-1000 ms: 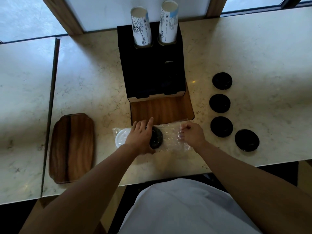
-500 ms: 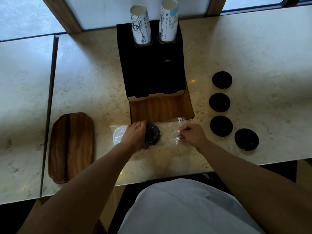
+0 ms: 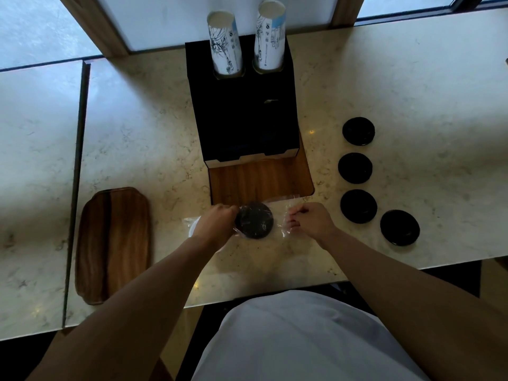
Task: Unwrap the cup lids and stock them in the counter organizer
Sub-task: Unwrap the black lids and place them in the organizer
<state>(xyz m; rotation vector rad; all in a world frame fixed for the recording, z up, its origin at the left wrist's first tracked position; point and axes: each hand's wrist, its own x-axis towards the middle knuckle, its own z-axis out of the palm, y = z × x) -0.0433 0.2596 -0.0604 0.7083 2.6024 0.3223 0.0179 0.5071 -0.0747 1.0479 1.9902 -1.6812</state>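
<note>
A clear plastic sleeve [image 3: 277, 213] lies on the counter in front of the black counter organizer [image 3: 243, 111]. A stack of black cup lids [image 3: 255, 220] lies inside the sleeve, its round face turned up. My left hand [image 3: 217, 222] grips the stack's left side through the plastic. My right hand [image 3: 310, 220] pinches the sleeve's right end. A white lid [image 3: 193, 228] peeks out behind my left hand. Several loose black lids [image 3: 358, 206] lie on the counter to the right.
Two stacks of paper cups [image 3: 225, 45] stand in the organizer's top. The organizer's wooden base [image 3: 261, 182] juts toward me. A wooden tray [image 3: 112, 243] lies at the left. The counter's front edge [image 3: 275, 294] is near my body, and a seam [image 3: 77, 171] divides the counter at the left.
My left hand slid left along the stack and curled round it, baring more of the black lids' face. My right hand kept its pinch on the sleeve's end.
</note>
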